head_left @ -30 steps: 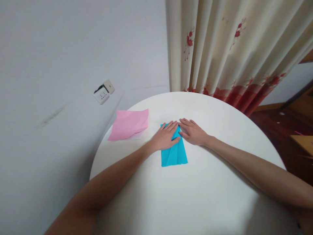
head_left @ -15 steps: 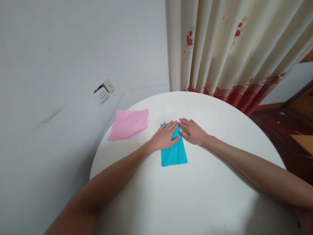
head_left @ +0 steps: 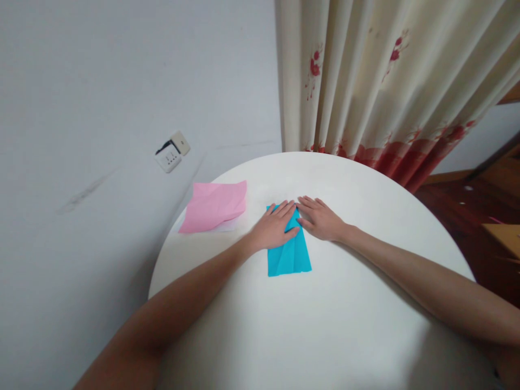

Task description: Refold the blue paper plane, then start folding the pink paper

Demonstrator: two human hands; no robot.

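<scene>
A creased sheet of blue paper (head_left: 289, 259) lies on the round white table (head_left: 325, 325). My left hand (head_left: 274, 227) rests flat across its upper part, fingers stretched out and thumb reaching toward the right edge. Palm down, my right hand (head_left: 322, 219) lies at the paper's upper right edge, its thumb tip at that edge and its fingers extended. The fingertips of both hands nearly meet at the top. Part of the blue paper is hidden beneath my left hand. Neither hand is closed around anything.
To the left on the table lies a pink sheet of paper (head_left: 215, 206), with a white sheet (head_left: 227, 225) showing under it. A wall with a socket (head_left: 168, 158) borders the table's left side. A cream and red curtain (head_left: 365, 86) hangs behind.
</scene>
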